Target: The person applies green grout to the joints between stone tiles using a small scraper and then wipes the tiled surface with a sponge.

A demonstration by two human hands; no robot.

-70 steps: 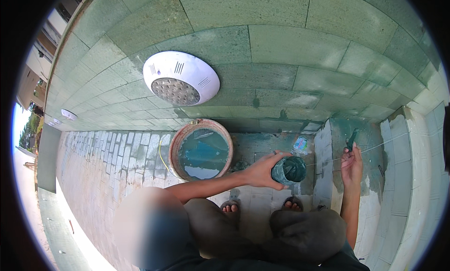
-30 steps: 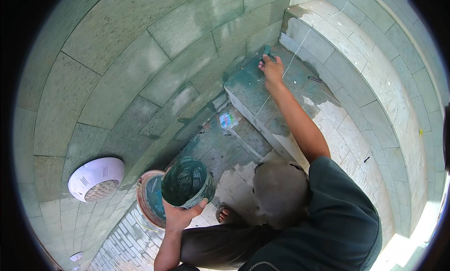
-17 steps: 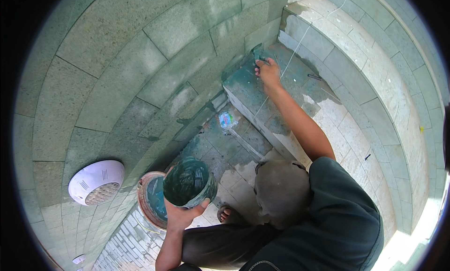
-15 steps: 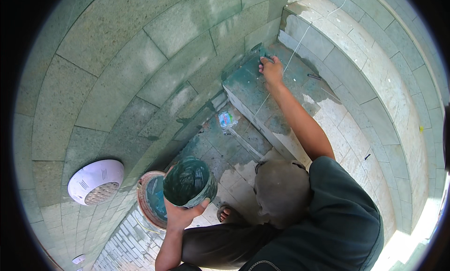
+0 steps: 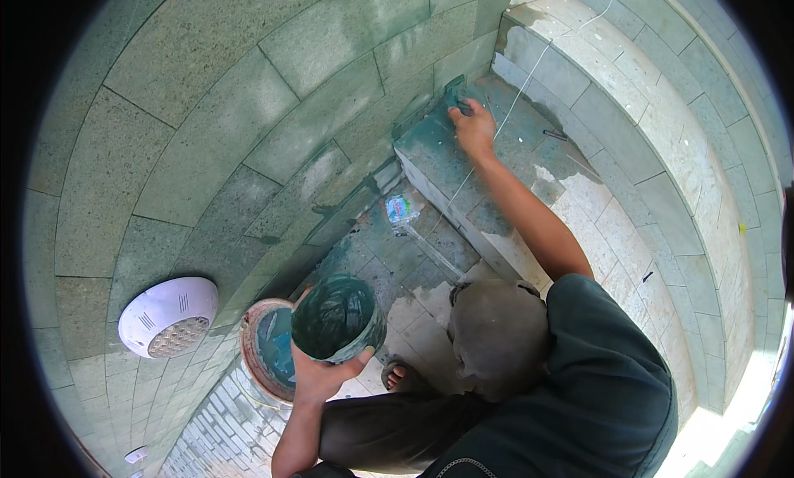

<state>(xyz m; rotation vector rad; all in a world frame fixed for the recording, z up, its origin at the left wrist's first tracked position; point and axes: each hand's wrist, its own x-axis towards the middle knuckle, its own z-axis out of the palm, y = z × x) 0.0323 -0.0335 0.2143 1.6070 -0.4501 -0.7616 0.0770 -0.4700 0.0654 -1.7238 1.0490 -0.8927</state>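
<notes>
My left hand [image 5: 318,380] is wrapped round the lower side of a round tub [image 5: 376,333] and holds it tilted. Dark green paste [image 5: 335,314] coats the tub's inside. My right hand [image 5: 474,129] reaches to the far corner of the raised step, its fingers closed on a flat spreader [image 5: 455,89] smeared green. The spreader is against the foot of the tiled wall [image 5: 331,106], where it meets the step; my fingers partly hide it. Green smears cover the step's top [image 5: 438,151] around that hand.
A reddish-rimmed bucket [image 5: 252,354] with green residue stands beside the tub. A crumpled clear bottle with a label [image 5: 399,209] lies on the lower floor. A thin white cord [image 5: 529,74] crosses the step. A round white lamp [image 5: 169,317] juts from the wall at left.
My right hand has shifted slightly left with the spreader, along the joint between wall and step. My left hand and the tub have hardly moved.
</notes>
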